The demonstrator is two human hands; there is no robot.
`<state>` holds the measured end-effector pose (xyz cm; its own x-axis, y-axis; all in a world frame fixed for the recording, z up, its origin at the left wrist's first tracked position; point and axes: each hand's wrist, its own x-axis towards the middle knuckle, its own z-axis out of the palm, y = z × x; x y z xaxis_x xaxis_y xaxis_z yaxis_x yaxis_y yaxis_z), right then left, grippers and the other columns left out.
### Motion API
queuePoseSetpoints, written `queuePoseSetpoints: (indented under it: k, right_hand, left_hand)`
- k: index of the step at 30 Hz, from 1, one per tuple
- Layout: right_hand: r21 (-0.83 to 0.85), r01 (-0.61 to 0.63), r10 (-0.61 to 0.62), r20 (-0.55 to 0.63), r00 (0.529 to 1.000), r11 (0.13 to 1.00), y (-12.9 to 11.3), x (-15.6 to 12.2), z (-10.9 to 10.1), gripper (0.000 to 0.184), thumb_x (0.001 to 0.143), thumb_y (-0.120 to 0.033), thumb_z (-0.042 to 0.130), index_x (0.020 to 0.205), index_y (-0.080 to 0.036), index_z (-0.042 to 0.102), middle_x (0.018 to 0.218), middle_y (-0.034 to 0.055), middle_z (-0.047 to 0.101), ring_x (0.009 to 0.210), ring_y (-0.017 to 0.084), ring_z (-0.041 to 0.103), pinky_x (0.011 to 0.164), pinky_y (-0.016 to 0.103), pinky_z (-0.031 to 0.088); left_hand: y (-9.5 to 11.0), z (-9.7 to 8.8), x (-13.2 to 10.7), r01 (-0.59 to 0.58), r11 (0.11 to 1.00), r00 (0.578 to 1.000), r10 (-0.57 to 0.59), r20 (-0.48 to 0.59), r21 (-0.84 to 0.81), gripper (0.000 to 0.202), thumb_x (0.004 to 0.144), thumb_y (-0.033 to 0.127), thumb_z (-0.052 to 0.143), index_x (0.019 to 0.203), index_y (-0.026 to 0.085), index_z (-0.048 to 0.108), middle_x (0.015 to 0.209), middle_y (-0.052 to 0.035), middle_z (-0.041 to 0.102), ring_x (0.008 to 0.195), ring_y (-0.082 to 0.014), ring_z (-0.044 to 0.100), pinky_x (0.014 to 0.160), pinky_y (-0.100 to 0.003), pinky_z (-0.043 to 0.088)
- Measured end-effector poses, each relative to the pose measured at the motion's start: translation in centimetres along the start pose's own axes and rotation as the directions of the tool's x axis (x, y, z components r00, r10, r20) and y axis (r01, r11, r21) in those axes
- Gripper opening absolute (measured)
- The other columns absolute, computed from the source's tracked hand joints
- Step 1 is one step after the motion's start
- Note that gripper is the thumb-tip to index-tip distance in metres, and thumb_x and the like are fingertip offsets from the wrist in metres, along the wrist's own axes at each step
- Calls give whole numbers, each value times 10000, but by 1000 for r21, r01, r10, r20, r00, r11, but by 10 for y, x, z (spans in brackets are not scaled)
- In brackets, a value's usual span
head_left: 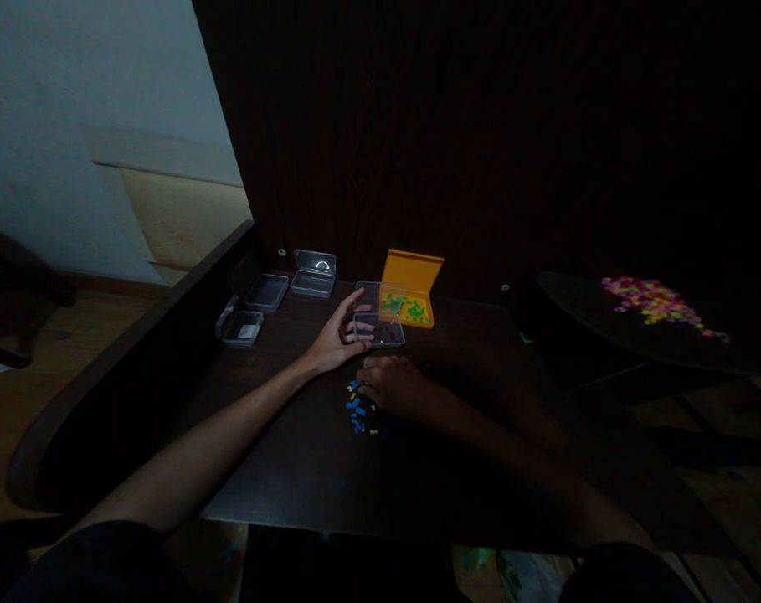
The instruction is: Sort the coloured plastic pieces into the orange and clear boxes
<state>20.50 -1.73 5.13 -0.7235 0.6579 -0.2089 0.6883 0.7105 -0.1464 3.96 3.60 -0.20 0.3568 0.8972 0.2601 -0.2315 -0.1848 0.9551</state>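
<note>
My left hand (339, 335) reaches forward with fingers spread and touches the near left side of an open clear plastic box (380, 328) on the dark table (305, 452). My right hand (393, 387) rests palm down, fingers curled, beside a small heap of blue and yellow pieces (358, 410). Whether it holds a piece is hidden in the dim light. Behind the clear box stands an open orange box (413, 293) with green pieces inside.
Three more clear plastic boxes (313, 274) (266, 292) (242, 327) lie open at the table's far left. A round dark table (637, 335) to the right carries a heap of pink and yellow pieces (653, 301). A dark wooden panel rises behind the table.
</note>
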Motion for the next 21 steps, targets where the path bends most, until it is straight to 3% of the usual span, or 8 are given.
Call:
queuePoseSetpoints:
  k: [10, 16, 21]
  right_hand:
    - [40, 53, -51, -39, 998, 998, 1, -7, -10, 160, 948, -241, 504, 988, -160, 636, 1001, 72, 653, 822, 151, 596, 657, 259, 364]
    - [149, 132, -88, -274, 958, 980, 22, -9, -37, 137, 924, -214, 528, 968, -175, 652, 1029, 55, 667, 915, 164, 593, 770, 284, 406]
    - [127, 26, 20, -351, 936, 992, 43, 8, -51, 166, 909, -221, 544, 995, -169, 675, 984, 62, 669, 894, 169, 585, 793, 292, 419]
  left_hand:
    - [-3, -1, 1, -40, 999, 999, 40, 6, 6, 951, 673, 262, 817, 1468, 349, 302, 1409, -138, 424, 975, -183, 623, 855, -380, 575]
    - [0, -1, 1, -43, 999, 999, 42, 16, 31, 974, 666, 296, 822, 1478, 342, 285, 1423, -156, 416, 987, -201, 628, 833, -377, 574]
    - [3, 2, 0, -19, 999, 1000, 19, 0, 39, 989, 661, 337, 827, 1481, 346, 274, 1419, -149, 419, 990, -204, 633, 844, -393, 570]
